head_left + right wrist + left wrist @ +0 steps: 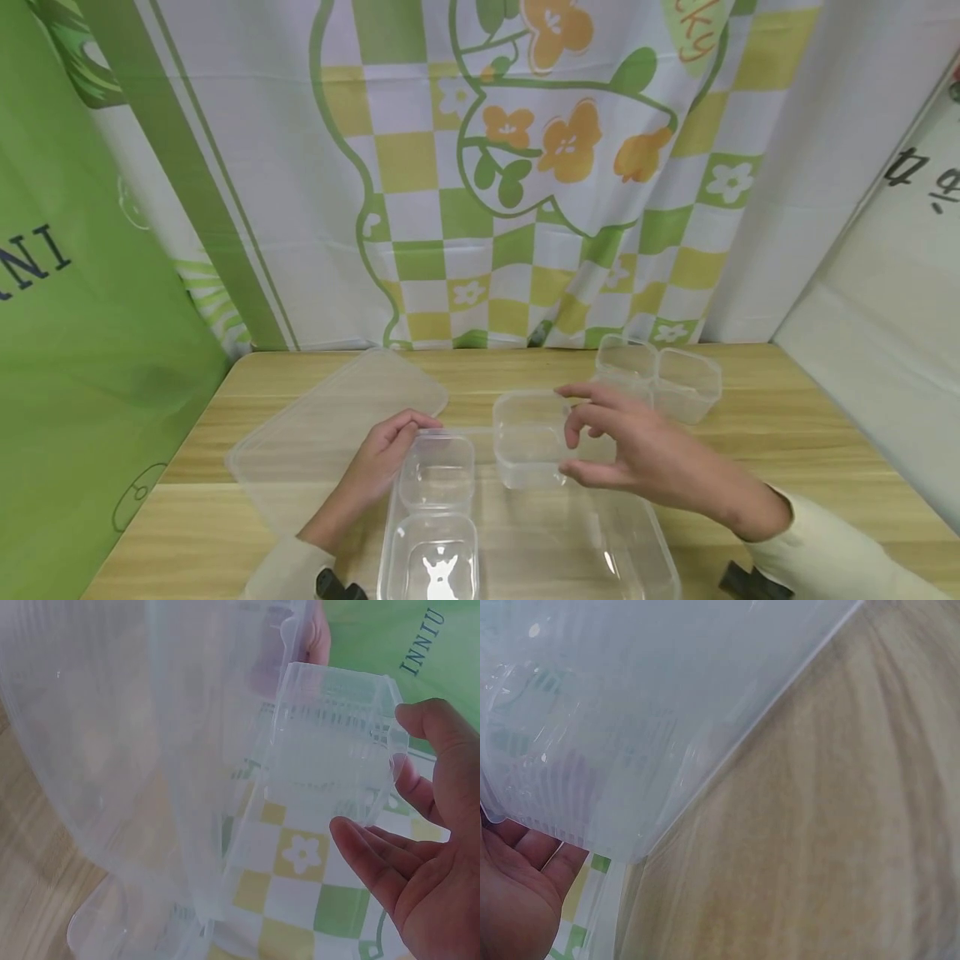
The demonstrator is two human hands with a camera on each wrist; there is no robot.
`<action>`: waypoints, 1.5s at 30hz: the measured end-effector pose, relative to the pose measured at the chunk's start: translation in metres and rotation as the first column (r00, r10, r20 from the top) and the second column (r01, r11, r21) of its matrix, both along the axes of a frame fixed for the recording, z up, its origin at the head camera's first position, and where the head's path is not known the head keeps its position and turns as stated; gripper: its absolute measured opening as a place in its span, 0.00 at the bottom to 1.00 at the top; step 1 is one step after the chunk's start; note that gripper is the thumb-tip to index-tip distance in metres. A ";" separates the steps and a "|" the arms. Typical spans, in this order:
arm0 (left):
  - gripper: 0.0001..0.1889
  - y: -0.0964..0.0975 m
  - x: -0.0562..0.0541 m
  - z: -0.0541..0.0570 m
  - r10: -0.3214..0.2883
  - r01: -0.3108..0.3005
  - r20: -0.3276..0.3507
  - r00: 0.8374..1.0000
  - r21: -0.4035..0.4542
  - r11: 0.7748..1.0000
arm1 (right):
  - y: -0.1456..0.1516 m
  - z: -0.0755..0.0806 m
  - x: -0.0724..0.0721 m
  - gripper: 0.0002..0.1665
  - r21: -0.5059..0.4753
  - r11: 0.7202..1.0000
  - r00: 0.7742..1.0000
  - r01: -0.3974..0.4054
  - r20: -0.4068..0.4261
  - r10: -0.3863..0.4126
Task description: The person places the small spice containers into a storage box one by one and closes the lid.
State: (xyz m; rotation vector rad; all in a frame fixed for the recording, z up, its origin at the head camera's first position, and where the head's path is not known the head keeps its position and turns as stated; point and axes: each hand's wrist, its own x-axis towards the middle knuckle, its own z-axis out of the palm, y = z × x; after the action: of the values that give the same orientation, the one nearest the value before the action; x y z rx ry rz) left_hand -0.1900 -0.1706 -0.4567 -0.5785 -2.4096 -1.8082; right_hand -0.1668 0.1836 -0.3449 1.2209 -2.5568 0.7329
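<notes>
A large clear plastic box (656, 542) sits on the table, with two small clear containers (437, 475) inside along its left side. My left hand (382, 454) grips the large box at its far left corner; the left wrist view shows the fingers (568, 866) at the box's edge. Over the far part of the large box, my right hand (637, 442) pinches another small clear container (525, 446) at its right side. In the right wrist view that container (330, 742) lies between the thumb and fingers, beside the large box's wall (90, 750).
A flat clear lid (330, 417) lies on the wooden table (787, 467) to the left, partly under my left forearm. Two more small clear containers (686, 383) stand at the back right, partly behind my right hand. A patterned curtain (525, 275) hangs behind the table.
</notes>
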 end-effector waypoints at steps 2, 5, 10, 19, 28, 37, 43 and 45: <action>0.16 0.000 0.000 0.000 0.003 -0.003 0.002 1.000 0.000 1.000 | -0.003 -0.001 0.000 0.15 0.007 1.000 1.000 -0.005 0.001 0.005; 0.16 0.000 0.000 0.001 0.008 -0.008 0.008 1.000 -0.004 1.000 | -0.006 -0.003 -0.001 0.14 0.006 1.000 1.000 -0.031 -0.004 0.031; 0.16 -0.001 0.000 0.000 0.000 0.000 0.006 1.000 -0.005 1.000 | -0.012 -0.003 0.001 0.13 0.020 0.999 0.999 -0.049 0.001 0.049; 0.16 -0.001 0.000 0.000 -0.008 0.008 0.001 1.000 -0.015 1.000 | -0.022 -0.009 0.005 0.13 0.089 0.995 0.997 -0.049 0.056 0.044; 0.16 -0.001 0.000 0.001 -0.005 0.005 -0.003 1.000 -0.007 1.000 | -0.021 -0.018 0.005 0.13 0.067 0.994 0.993 -0.089 0.084 0.083; 0.16 -0.001 0.000 0.000 0.004 -0.004 -0.001 1.000 -0.004 1.000 | -0.021 -0.026 0.003 0.14 0.088 0.990 0.991 -0.113 0.083 0.106; 0.16 0.000 -0.001 0.000 0.023 -0.023 0.020 1.000 -0.003 1.000 | -0.023 -0.029 0.004 0.14 0.114 0.987 0.989 -0.114 0.109 0.101; 0.16 0.000 -0.001 0.000 0.022 -0.022 0.023 0.999 -0.004 1.000 | -0.023 -0.031 0.004 0.14 0.118 0.987 0.989 -0.108 0.111 0.095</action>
State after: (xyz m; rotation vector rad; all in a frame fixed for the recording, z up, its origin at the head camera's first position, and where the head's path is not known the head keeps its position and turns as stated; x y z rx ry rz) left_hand -0.1908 -0.1702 -0.4565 -0.5317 -2.4252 -1.8122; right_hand -0.1628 0.1606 -0.3755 1.3962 -2.6772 0.6846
